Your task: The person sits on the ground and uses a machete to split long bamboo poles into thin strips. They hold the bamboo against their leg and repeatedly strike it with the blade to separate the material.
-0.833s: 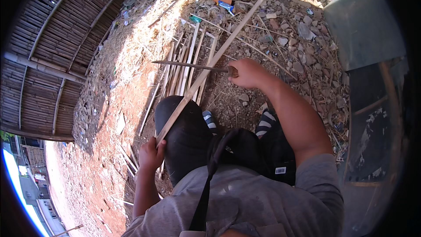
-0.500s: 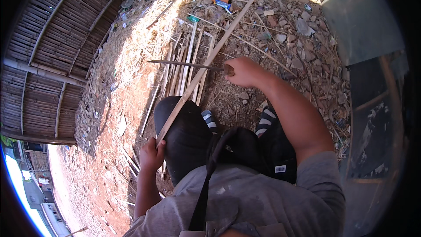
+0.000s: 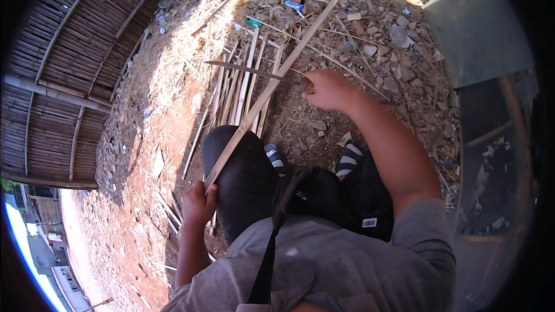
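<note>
So the near end of a long wooden strip [image 3: 259, 108] is held in the left hand's [image 3: 199, 203] closed fingers, beside the left knee [image 3: 238, 164], its length pointed away and rightward. Farther up, a long blade [image 3: 245, 70] is gripped in the right hand [image 3: 328, 89], which is nearer the spot where blade and strip are crossed; contact can't be told. Sticks [image 3: 240, 95] are strewn on the ground beyond the knee.

The right hand [image 3: 329, 89] holds a knife [image 3: 245, 70] (pointed) across a lath [image 3: 253, 114].
</note>
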The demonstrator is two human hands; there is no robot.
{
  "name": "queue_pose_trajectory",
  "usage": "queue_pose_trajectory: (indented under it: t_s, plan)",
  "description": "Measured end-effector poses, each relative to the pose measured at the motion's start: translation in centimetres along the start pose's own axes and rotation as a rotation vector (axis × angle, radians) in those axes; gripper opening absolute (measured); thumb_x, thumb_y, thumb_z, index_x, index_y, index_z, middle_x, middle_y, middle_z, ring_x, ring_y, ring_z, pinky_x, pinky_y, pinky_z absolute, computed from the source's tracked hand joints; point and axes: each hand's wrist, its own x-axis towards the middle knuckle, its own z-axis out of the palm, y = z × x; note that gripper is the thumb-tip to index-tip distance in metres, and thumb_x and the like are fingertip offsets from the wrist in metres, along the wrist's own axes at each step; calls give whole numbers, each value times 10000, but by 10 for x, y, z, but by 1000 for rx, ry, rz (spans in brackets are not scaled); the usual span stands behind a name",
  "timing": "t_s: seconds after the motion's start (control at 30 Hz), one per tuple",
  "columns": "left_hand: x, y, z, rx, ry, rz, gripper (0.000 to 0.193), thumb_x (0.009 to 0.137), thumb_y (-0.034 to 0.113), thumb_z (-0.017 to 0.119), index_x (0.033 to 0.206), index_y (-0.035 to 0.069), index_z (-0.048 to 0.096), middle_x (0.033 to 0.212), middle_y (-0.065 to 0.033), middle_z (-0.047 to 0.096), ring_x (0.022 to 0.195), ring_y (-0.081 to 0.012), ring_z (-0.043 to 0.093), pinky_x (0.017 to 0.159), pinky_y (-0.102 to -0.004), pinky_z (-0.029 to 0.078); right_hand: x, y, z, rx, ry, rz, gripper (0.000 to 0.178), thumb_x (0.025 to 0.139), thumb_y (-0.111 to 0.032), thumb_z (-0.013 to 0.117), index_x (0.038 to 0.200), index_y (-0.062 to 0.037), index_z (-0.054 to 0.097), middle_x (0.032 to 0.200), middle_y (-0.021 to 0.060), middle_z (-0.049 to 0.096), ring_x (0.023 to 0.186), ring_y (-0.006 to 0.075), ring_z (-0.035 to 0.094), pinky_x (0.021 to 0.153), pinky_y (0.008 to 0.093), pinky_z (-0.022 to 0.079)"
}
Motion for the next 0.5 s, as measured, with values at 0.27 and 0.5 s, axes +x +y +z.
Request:
queue_pose_trajectory:
  t_s: [0.27,0.5]
  plan:
    - [-1,-7,-1,-37,-4,10,436,956,400,636,785,18,514,671,-251,606,677,-483,626,590,-546,463,8,-17,6,-36,-140,-96,237,798,-234,715,953,-58,679,892,197,695,888,402,674,782,489,540]
    - [2,-2,-8,-5,-50,-5,460,963,422,618,772,17,515,679,-254,612,679,-486,623,599,-543,463,3,3,23,31,25,-77,304,798,-244,744,1040,-69,686,896,188,705,872,408,679,773,493,544]
